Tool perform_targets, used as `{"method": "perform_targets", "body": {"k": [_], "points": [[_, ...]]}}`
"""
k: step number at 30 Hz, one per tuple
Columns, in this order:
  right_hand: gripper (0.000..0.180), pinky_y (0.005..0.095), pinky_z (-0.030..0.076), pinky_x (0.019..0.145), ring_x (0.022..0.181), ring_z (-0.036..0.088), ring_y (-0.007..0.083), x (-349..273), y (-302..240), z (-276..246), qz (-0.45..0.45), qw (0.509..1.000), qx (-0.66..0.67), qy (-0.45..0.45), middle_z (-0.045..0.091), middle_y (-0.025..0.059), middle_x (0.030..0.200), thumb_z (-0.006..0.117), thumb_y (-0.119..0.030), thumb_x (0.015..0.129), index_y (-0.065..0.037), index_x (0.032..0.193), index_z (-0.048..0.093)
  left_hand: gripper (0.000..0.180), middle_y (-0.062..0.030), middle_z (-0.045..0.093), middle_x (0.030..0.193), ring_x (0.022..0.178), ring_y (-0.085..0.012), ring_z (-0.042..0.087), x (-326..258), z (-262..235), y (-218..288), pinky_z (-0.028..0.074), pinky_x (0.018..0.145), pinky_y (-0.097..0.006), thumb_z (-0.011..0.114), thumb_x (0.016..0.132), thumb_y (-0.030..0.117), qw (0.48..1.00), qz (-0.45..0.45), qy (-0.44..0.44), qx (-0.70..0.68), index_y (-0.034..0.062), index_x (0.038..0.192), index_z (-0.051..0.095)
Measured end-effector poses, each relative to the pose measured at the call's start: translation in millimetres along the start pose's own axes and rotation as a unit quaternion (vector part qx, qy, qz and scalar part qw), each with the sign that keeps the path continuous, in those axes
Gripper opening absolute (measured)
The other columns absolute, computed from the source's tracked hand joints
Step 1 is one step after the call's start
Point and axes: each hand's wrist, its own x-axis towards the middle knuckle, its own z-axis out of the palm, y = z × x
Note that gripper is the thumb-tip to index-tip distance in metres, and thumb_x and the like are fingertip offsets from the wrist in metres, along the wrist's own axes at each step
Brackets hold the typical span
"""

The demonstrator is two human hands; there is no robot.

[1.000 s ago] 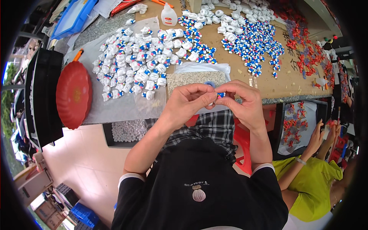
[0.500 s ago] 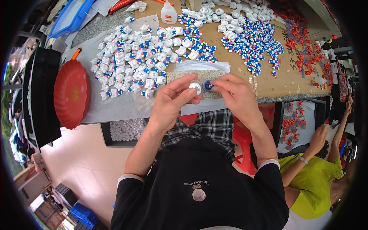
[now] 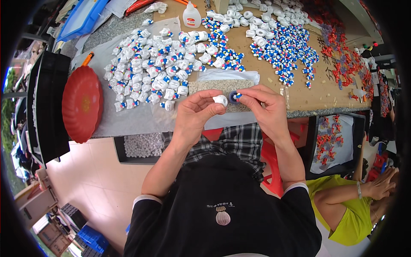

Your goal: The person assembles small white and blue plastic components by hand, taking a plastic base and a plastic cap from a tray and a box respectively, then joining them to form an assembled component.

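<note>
Between thumb and fingers, my left hand [image 3: 198, 112] holds a hollow white figurine head [image 3: 220, 100], its round opening turned to the right. My right hand [image 3: 266, 110] pinches a small blue, white and yellow figurine body [image 3: 238, 96] just right of the head, with a gap between the two parts. Below the fingertips a small round dark-blue dish [image 3: 233, 97] sits on a speckled stone slab [image 3: 209, 85]. A pile of white heads joined to blue bodies [image 3: 145, 68] spreads to the left. Loose blue bodies [image 3: 278, 47] lie at the far right, below loose white heads [image 3: 259, 32].
A white squeeze bottle [image 3: 191, 16] stands at the back. On the left hangs a red scalloped tray [image 3: 83, 105] beside a black bin. Red and purple pieces [image 3: 342, 55] lie far right. A co-worker in a yellow-green shirt [image 3: 349, 205] sits at right.
The figurine body in my right hand has risen from the dish and shows more clearly. My left hand has turned the head slightly. The co-worker's arms have come down.
</note>
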Motion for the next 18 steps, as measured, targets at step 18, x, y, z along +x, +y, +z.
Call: {"method": "perform_targets", "body": {"k": [18], "points": [[0.016, 0.0219, 0.044, 0.062, 0.074, 0.059, 0.0112, -12.1, -5.1, 3.3, -0.060, 0.988, 0.138, 0.020, 0.064, 0.0073, 0.086, 0.065, -0.001, 0.080, -0.002, 0.095, 0.069, 0.024, -0.0132, 0.065, 0.094, 0.085, -0.0163, 0.064, 2.5, 11.0, 1.4, 0.054, 0.078, -0.027, 0.065, 0.076, -0.010, 0.998, 0.030, -0.061, 0.001, -0.0042, 0.100, 0.060]]}}
